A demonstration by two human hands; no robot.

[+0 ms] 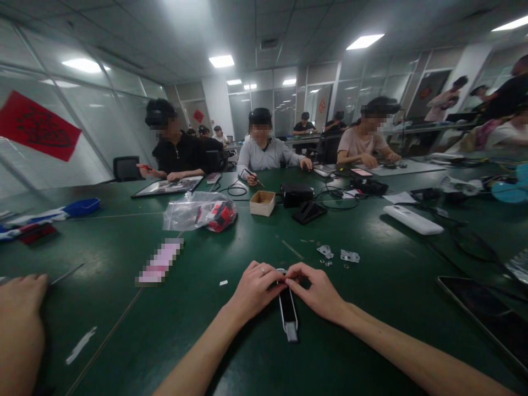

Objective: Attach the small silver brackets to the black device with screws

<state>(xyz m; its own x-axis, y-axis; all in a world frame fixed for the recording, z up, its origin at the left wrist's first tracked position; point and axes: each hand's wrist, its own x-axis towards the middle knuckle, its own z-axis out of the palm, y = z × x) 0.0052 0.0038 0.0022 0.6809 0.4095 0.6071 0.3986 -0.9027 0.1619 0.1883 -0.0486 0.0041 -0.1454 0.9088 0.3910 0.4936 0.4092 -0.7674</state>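
Note:
A narrow device [288,308] with a black face, a pale rim and a grey tab at its near end lies lengthwise on the green table. My left hand [256,286] and my right hand [317,290] meet over its far end, fingertips pinched together. Whatever sits between those fingertips is too small or hidden to name. Past my right hand are small silver metal plates [350,256] and a few tiny rings or screws. To the left of my left hand lies a small white scrap [223,282].
A co-worker's hand [22,308] rests at the left edge near a thin metal tool [68,273]. Ahead stand a bag with red parts [218,214], a wooden box [262,203] and a black stand [309,212]. A white case [412,220] and a dark tablet [487,319] lie right.

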